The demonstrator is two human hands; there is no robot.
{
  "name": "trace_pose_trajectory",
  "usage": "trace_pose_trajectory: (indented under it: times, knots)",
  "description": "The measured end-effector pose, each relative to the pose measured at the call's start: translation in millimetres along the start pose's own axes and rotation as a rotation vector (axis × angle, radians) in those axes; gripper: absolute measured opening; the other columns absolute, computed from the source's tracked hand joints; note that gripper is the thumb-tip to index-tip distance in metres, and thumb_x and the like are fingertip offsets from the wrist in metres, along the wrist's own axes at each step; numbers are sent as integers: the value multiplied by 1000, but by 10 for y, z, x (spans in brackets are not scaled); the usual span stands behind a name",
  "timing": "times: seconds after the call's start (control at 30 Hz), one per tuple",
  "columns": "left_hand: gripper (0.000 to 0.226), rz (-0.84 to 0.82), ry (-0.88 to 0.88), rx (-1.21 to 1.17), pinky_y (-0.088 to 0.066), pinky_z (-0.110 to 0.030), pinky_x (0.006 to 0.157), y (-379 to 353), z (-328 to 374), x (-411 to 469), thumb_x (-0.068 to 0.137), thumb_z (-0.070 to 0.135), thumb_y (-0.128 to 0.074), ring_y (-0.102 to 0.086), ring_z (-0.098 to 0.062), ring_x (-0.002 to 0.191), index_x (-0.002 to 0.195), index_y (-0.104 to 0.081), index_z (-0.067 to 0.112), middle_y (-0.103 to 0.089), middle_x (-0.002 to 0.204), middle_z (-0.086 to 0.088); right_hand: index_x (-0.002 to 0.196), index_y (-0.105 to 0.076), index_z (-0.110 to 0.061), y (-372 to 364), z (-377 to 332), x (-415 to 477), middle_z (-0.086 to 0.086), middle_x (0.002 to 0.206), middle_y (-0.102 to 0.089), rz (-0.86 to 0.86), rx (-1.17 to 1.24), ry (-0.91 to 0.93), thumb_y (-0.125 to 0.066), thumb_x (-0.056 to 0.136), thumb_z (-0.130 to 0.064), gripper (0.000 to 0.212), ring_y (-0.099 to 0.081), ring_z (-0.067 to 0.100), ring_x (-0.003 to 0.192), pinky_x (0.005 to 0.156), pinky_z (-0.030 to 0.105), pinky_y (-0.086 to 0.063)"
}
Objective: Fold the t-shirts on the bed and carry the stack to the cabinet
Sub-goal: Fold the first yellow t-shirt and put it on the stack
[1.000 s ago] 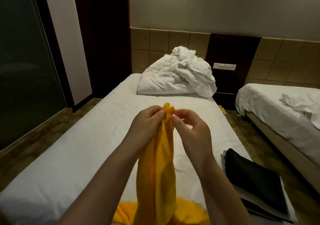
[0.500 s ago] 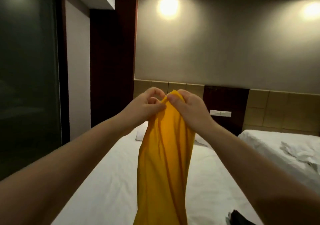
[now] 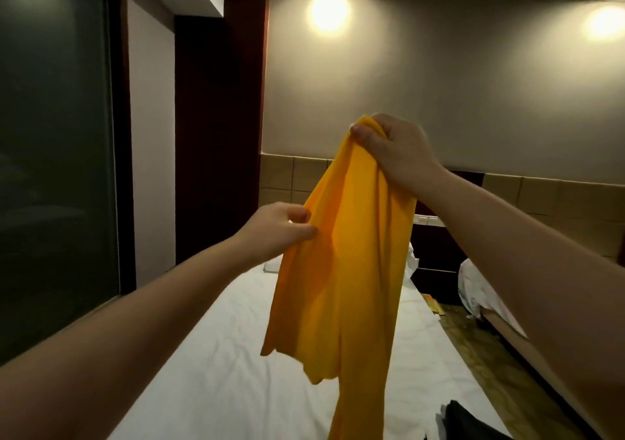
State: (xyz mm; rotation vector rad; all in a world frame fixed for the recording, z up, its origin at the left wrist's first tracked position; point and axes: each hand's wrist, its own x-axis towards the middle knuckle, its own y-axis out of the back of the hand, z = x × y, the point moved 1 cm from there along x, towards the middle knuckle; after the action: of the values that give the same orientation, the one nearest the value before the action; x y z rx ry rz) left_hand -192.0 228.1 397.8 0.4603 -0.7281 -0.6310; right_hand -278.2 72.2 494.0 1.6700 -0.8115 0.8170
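Note:
A yellow t-shirt hangs in the air above the white bed. My right hand grips its top edge, raised high at the centre right. Lower and to the left, my left hand pinches the shirt's left edge between thumb and fingers. The cloth drapes down past the bottom of the view. A corner of a dark folded stack shows on the bed at the bottom right.
A dark glass wall runs along the left. A second bed stands at the right, across a narrow floor strip. Crumpled white bedding lies at the bed's head, mostly hidden by the shirt.
My hands, pinching the shirt's top together, have parted: the right one rose higher with the top edge, the left slid down along the left edge. The shirt has spread wider.

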Motion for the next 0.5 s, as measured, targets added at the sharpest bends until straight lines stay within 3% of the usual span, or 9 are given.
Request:
trace_pose_trajectory:
  times: [0.2,0.33,0.5]
  knots:
    - [42,79,107,-13,-45,-37,92,-551,-349,-63,93,36,-51,-58,-25,111,128,-54,13,-59,125,-5,105,-60,-8,-23,133,-121,3,90,-51,-14,-32,-65,-42,97,-39,37,-47,18,86,74,25,-29]
    - [36,129,159,-96,-45,-26,76,-743,-510,-68,96,36,-44,-59,-19,95,115,-61,11,-64,113,-6,106,-59,-5,46,279,-210,9,92,-54,-55,-64,-97,-42,95,-46,46,-50,20,87,77,31,-38]
    - [27,72,149,-262,-50,-36,85,-567,-603,-72,92,41,-46,-61,-20,94,103,-59,21,-63,103,0,114,-58,-5,229,579,-349,9,100,-56,-118,-120,-176,-42,98,-38,40,-53,26,98,78,27,-32]
